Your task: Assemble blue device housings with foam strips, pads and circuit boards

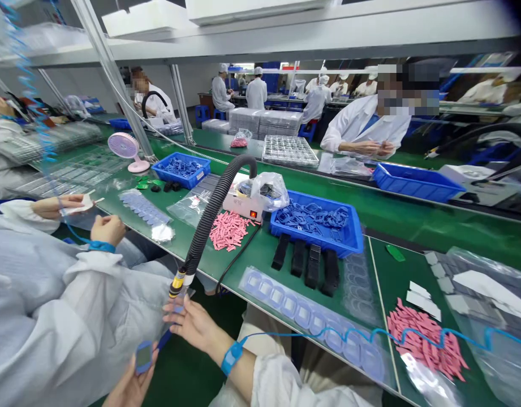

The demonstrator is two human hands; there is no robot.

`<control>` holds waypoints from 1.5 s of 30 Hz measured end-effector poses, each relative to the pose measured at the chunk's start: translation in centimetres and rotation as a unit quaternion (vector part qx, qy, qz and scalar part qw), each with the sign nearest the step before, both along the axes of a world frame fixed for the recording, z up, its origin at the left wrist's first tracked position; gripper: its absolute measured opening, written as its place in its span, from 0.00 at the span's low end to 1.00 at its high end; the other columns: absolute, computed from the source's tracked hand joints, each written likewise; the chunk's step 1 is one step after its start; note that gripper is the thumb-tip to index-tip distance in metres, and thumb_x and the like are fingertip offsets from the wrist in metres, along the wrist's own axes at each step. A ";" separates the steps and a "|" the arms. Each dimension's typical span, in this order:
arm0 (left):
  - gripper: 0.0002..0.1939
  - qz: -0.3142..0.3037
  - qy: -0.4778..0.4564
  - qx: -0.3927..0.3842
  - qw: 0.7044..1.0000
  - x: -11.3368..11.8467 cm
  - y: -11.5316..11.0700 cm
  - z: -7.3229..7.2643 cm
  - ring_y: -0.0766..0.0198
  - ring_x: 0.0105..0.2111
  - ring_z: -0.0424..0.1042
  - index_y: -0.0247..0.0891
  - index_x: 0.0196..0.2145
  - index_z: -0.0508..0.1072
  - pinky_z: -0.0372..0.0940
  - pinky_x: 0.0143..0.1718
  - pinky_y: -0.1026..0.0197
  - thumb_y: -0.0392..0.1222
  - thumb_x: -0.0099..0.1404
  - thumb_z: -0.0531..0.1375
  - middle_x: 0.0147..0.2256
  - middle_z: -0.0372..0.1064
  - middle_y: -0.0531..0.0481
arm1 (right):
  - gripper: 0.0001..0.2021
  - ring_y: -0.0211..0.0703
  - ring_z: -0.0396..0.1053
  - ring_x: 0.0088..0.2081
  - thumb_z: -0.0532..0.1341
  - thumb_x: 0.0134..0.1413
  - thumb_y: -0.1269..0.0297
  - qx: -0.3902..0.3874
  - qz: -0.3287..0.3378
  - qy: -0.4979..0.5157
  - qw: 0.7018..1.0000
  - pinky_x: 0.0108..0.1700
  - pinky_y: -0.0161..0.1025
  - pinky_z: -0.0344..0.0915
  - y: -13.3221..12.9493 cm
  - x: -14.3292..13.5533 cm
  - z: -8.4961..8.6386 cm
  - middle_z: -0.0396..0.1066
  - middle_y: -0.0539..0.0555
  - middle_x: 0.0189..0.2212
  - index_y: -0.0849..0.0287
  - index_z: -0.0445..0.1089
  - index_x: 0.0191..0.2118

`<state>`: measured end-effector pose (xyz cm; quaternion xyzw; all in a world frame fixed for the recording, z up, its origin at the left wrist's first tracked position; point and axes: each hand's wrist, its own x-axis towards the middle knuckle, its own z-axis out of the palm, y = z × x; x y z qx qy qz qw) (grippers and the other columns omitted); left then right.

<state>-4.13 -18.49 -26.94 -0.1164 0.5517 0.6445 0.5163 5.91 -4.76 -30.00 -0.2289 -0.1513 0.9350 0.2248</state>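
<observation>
At the bottom, my left hand (133, 380) is closed on a blue frame with a grey window (143, 357), held by its edge between thumb and fingers. My right hand (194, 327), with a blue wrist strap (232, 358), is raised just below the yellow-and-black nozzle (176, 284) of a ribbed black hose (209, 217). Between its thumb and fingers is a small see-through piece (178, 309), whose exact shape is hard to make out. A strip tray of clear rounded covers (302, 314) lies along the bench edge to the right of this hand.
On the green bench (252, 265) are pink strips (230, 230), a blue bin of blue frames (357, 229), black blocks (313, 265) and a white box with a red switch (239, 206). A co-worker's sleeve (116, 294) is close on the left. A blue coiled cord (311, 334) crosses the bench.
</observation>
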 end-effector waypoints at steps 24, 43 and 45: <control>0.12 -0.221 -0.152 0.097 0.958 18.3 7.6 8.1 0.59 0.36 0.80 0.32 0.36 0.79 0.74 0.42 0.61 0.28 0.64 0.56 0.38 0.80 0.41 | 0.19 0.35 0.74 0.34 0.68 0.46 0.50 0.040 -0.220 0.022 0.974 0.34 0.31 0.67 -3.1 25.8 12.3 0.77 0.53 0.37 0.55 0.74 0.42; 0.16 -0.310 -0.275 0.146 0.898 33.0 11.7 17.7 0.66 0.37 0.78 0.34 0.38 0.79 0.70 0.42 0.68 0.39 0.70 0.51 0.33 0.80 0.46 | 0.12 0.28 0.76 0.30 0.65 0.52 0.55 0.040 -0.380 0.105 0.918 0.32 0.21 0.70 -3.1 34.8 17.8 0.79 0.48 0.31 0.56 0.76 0.38; 0.15 -0.305 -0.272 0.155 0.899 33.2 11.5 17.5 0.66 0.37 0.78 0.34 0.38 0.79 0.70 0.43 0.67 0.40 0.69 0.53 0.34 0.80 0.46 | 0.12 0.28 0.75 0.29 0.66 0.50 0.53 0.042 -0.387 0.070 0.919 0.32 0.22 0.70 -3.2 35.0 17.8 0.79 0.47 0.30 0.54 0.76 0.37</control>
